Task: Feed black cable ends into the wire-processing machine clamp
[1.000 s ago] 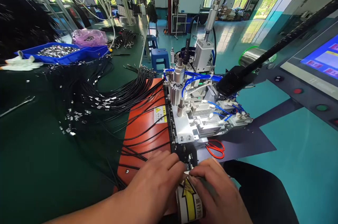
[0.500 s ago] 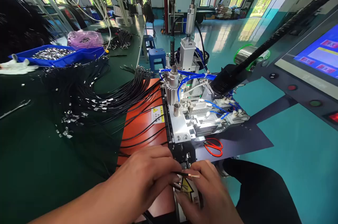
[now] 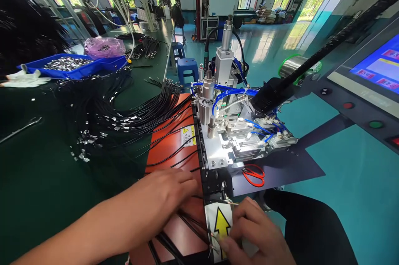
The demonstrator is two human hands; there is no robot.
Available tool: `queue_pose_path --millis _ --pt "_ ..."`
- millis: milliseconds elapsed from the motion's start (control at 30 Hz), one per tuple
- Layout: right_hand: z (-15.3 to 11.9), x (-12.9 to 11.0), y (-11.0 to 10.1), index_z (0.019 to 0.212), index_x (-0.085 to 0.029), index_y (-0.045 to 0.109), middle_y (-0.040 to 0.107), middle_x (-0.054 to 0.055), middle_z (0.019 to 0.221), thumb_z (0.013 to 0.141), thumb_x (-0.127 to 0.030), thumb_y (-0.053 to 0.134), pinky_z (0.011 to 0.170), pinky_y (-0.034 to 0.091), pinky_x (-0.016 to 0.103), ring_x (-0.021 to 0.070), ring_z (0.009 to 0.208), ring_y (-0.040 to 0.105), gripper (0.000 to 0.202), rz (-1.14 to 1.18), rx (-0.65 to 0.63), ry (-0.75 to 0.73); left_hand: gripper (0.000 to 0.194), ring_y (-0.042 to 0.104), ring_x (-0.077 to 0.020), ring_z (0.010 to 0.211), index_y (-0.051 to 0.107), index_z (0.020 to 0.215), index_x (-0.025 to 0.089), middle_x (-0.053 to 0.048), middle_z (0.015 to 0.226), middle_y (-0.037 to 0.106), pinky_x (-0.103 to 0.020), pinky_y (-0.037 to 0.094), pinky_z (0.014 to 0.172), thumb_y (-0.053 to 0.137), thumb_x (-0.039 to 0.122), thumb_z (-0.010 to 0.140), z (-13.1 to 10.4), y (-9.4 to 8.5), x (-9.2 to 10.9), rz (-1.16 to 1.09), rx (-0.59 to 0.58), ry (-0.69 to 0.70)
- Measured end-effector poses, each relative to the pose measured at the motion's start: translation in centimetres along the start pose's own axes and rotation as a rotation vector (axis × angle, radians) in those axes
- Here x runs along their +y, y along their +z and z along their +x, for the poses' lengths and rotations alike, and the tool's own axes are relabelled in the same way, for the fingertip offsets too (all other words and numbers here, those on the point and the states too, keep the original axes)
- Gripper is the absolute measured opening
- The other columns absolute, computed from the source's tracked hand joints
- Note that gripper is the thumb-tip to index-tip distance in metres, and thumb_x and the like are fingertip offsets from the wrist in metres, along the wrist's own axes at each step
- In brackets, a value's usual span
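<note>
Could splay or bend bare strands of the lower cables, lying over the orange panel with ends at the arrow label, if brushed by the right hand just beside; could skew the upper cable too. Holds right hand bent, fingers narrowly spread; cannot tell if pinching. Curls left hand down over panel; cannot see any grip

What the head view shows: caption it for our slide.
Left hand over an orange panel, right hand by a yellow arrow, with black cables between.
</note>
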State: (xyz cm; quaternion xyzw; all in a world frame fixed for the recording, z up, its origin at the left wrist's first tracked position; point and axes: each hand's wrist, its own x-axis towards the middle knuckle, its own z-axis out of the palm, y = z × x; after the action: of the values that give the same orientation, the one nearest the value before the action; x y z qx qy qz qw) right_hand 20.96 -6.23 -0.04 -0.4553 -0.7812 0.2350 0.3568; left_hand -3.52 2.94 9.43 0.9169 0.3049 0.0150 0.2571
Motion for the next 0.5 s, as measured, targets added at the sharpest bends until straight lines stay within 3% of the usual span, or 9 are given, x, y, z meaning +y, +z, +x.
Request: queue_pose_path --millis 133,300,367,500 --pt "-0.4 0.0 -1.0 0.063 -0.019 0.048 0.052 -0.002 0.071 0.092 -0.023 0.062 0.054 0.045 0.021 0.0102 0.062 0.057 0.033 0.023 0.077 0.178 0.036 0.065 -0.0244 0.098 0.061 0.114 0.020 -0.007 0.106 0.068 -0.036 0.051 0.089 0.049 0.004 0.085 -0.3 0.0 -0.1 0.102 0.008 0.088" --pt "-0.1 0.2 -1.4 0.068 -0.022 0.050 0.052 -0.002 0.073 0.095 -0.034 0.060 0.058 0.046 0.022 0.0120 0.064 0.056 0.031 0.022 0.195 0.362 0.030 0.061 -0.0240 0.092 0.057 0.121 0.018 -0.008 0.105 0.065 -0.037 0.051 0.084 0.052 0.011 0.092 1.8 3.7 0.8 0.054 0.080 0.075" --pt "-0.1 0.4 -1.3 0.072 -0.022 0.054 0.055 -0.002 0.075 0.095 -0.035 0.060 0.059 0.047 0.022 0.0130 0.067 0.057 0.027 0.041 0.201 0.397 0.029 0.059 -0.0230 0.088 0.056 0.122 0.017 -0.007 0.101 0.065 -0.037 0.050 0.080 0.052 0.013 0.094 2.5 5.3 0.8 0.013 0.159 0.058" --pt "-0.2 0.7 -1.1 0.079 -0.023 0.059 0.060 -0.001 0.081 0.095 -0.036 0.059 0.062 0.049 0.022 0.0143 0.073 0.060 0.021 0.058 0.198 0.445 0.010 0.058 -0.0208 0.085 0.061 0.106 0.020 -0.003 0.092 0.064 -0.033 0.047 0.074 0.060 0.020 0.096 3.2 7.0 0.6 -0.099 0.248 -0.027"
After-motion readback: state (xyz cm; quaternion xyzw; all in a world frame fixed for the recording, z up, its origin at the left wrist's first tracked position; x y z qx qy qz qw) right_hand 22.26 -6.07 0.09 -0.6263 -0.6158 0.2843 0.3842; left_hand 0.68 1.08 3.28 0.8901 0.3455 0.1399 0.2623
